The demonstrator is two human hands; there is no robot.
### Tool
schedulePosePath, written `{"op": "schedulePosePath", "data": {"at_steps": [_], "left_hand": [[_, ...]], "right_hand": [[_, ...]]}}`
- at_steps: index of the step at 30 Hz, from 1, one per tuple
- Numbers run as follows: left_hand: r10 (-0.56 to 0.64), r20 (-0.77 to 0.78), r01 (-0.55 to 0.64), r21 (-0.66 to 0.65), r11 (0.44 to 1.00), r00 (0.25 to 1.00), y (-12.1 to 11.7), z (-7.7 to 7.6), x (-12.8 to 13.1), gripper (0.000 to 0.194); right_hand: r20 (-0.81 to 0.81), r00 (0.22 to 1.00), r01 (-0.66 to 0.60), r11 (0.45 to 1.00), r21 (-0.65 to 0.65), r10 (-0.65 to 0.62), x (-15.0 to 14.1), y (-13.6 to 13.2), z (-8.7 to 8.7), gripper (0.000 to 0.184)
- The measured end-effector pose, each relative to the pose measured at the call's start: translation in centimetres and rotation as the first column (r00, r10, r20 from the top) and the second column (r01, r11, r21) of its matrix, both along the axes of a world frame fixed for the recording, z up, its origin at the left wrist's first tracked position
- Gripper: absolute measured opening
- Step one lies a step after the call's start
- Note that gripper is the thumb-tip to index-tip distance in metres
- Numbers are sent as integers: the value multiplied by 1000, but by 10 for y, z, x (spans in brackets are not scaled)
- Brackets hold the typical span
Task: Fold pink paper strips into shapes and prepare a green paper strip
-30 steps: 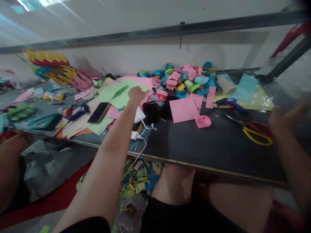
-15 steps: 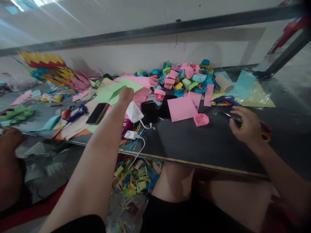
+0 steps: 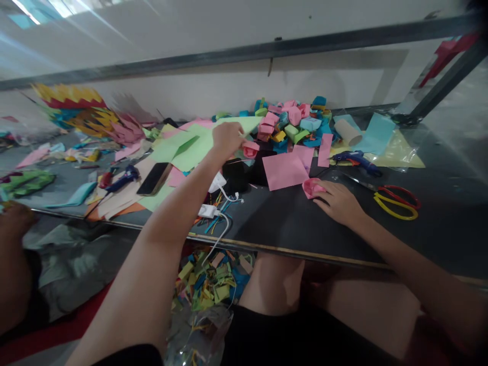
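My left hand point(image 3: 227, 140) is closed on the edge of a light green paper sheet point(image 3: 204, 145), which stretches to both sides of it above other papers. At the table's middle, my right hand point(image 3: 341, 202) has its fingers around a small pink folded paper piece point(image 3: 310, 187). Flat beside that piece lies a pink paper square point(image 3: 285, 171). To the right of my right hand are scissors point(image 3: 396, 201) with red and yellow handles, lying open-handled on the dark table point(image 3: 285, 223). A blue glue gun point(image 3: 358, 161) rests behind them.
Behind the squares is a heap of folded paper pieces point(image 3: 293, 119). A cardboard tube point(image 3: 347, 131) and blue paper point(image 3: 377, 133) lie at right. A phone point(image 3: 154, 179), white chargers point(image 3: 209, 211) and another glue gun point(image 3: 124, 178) are at left. Another person's hand point(image 3: 17, 218) shows at far left.
My left hand has moved right, shifting the green sheet with it. My right hand has left the scissors on the table, moved left and taken hold of the pink folded piece.
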State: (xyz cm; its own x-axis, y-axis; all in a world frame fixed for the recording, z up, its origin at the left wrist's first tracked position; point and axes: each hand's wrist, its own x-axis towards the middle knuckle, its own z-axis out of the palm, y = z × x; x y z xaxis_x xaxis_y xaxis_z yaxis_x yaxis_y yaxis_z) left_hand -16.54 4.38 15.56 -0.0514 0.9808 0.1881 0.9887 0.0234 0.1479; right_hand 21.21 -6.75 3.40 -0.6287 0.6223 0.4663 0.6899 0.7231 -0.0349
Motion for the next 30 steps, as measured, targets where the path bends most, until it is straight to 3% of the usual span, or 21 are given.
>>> {"op": "schedulePosePath", "data": {"at_steps": [3, 5, 10, 14, 18, 21, 26, 30], "left_hand": [[-236, -9, 236, 56, 970, 972, -16, 6, 48, 30], [-424, -14, 424, 89, 901, 906, -35, 3, 80, 31], [-691, -157, 708, 98, 700, 705, -97, -28, 147, 25], [-836, -198, 845, -55, 531, 512, -137, -62, 169, 22], [-893, -98, 890, -92, 447, 438, -153, -79, 170, 21], [-898, -67, 892, -108, 439, 434, -157, -82, 166, 21], [-849, -80, 827, -199, 526, 522, -169, -87, 156, 21], [-829, -84, 818, -134, 560, 553, -180, -98, 149, 25]], "right_hand": [[-30, 999, 36, 999, 4, -36, 5, 0, 3, 24], [-54, 995, 88, 996, 0, -88, 15, 1, 6, 23], [-76, 950, 307, 951, 27, -304, 61, 5, 19, 24], [-30, 882, 471, 882, 26, -470, 109, 13, 23, 22], [-7, 820, 570, 819, -67, -572, 145, 23, 19, 21], [-30, 807, 585, 805, -101, -590, 158, 26, 16, 22], [-62, 749, 655, 751, -82, -660, 167, 21, 18, 20], [-43, 729, 675, 728, -116, -683, 171, 17, 19, 17]]}}
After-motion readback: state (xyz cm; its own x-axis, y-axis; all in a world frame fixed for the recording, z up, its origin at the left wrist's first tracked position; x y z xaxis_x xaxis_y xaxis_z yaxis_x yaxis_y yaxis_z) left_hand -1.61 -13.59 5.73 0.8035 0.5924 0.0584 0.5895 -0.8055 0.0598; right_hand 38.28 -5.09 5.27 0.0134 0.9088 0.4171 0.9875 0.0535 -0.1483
